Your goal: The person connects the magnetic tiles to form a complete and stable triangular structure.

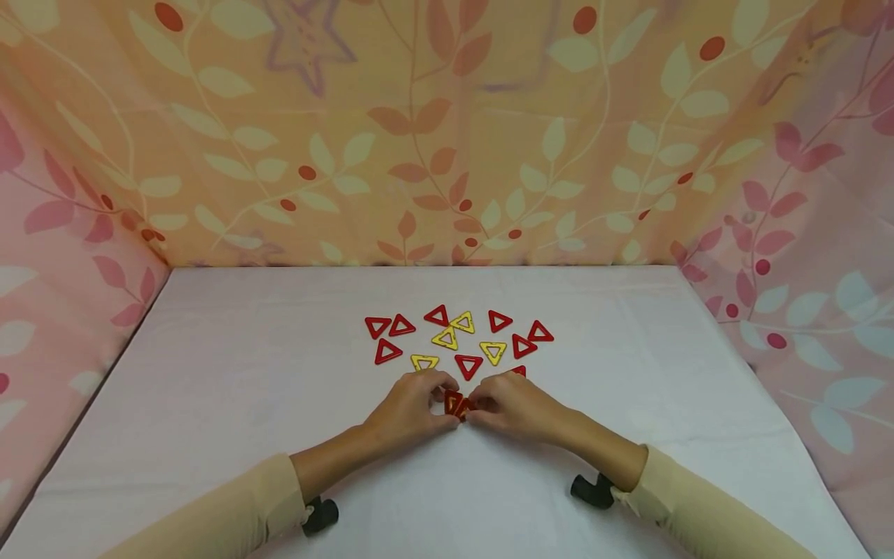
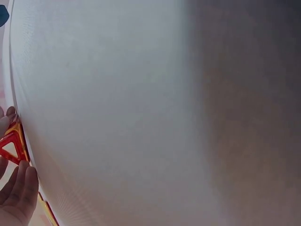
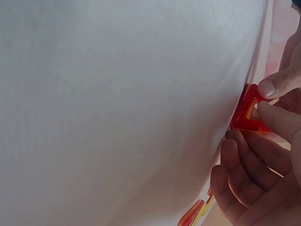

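Near the middle of the white-covered table, my left hand [image 1: 410,405] and right hand [image 1: 518,405] meet over a small cluster of triangular tiles. On the left side of this cluster is a red triangular tile [image 1: 452,404], pinched by my left fingers and thumb. A second red triangular tile [image 1: 466,407] leans against it, in the grip of my right hand. Both wrist views catch the cluster at the edge: a red tile [image 2: 20,146] with orange behind it on the left, and a red tile [image 3: 242,123] on the right. Fingers hide the rest.
Beyond the hands lie several loose triangular tiles, red ones [image 1: 469,366] and yellow ones [image 1: 493,352]. One yellow tile [image 1: 424,362] is just past my left fingers. A red tile [image 1: 519,371] is partly behind my right hand. Patterned cloth [image 1: 447,132] hangs behind the table.
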`<state>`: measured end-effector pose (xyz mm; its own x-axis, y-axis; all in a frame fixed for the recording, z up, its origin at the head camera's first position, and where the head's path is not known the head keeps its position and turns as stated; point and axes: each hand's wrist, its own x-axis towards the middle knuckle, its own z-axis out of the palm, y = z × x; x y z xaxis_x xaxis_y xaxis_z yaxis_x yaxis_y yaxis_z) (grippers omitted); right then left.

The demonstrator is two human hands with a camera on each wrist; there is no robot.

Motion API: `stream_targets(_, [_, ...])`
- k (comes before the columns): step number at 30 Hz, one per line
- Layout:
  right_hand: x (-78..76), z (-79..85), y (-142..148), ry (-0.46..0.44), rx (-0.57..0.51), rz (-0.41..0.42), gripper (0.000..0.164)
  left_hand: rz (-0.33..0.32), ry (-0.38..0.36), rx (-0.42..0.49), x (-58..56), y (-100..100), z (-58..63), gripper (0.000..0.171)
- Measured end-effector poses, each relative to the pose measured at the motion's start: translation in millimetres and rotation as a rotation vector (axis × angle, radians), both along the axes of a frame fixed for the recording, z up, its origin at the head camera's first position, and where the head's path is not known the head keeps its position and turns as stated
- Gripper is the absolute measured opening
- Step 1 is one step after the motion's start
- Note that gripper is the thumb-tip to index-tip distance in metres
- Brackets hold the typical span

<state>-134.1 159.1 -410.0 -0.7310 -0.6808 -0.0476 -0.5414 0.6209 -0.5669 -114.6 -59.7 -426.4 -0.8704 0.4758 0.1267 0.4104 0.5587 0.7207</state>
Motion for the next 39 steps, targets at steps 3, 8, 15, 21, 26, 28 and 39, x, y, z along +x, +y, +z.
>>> stream_targets(3, [0.4, -1.1, 2, -0.032, -0.020, 0.015, 0.020, -0.009, -0.008, 0.006, -1.1, -1, -0.9, 0.038])
stream_targets(8, [0.2, -2.2, 6, -0.112, -0.041, 0.040, 0.023, -0.027, -0.035, 0.029, -3.0, -4, -1.4, 0.037])
stream_targets(15, [-4.2, 0.6, 17, -0.149, -0.042, 0.051, 0.031, -0.053, -0.059, 0.042, -6.2, -8, -2.4, 0.030])
stream_targets(21, [-20.9, 3.1, 37, -0.090, -0.086, -0.003, 0.029, -0.044, -0.100, 0.007, -7.6, -10, -0.4, 0.031])
stream_targets(26, [-35.5, 3.6, 56, -0.037, -0.094, -0.069, 0.028, -0.047, -0.110, 0.019, -7.3, -11, -0.1, 0.030])
stream_targets(28, [-39.7, 4.2, 62, -0.014, -0.096, -0.092, 0.028, -0.049, -0.114, 0.024, -7.4, -11, -0.8, 0.030])
stream_targets(39, [-48.1, -9.3, 76, 0.005, -0.073, -0.078, 0.030, -0.069, -0.134, 0.025, -12.2, -14, -2.9, 0.030])
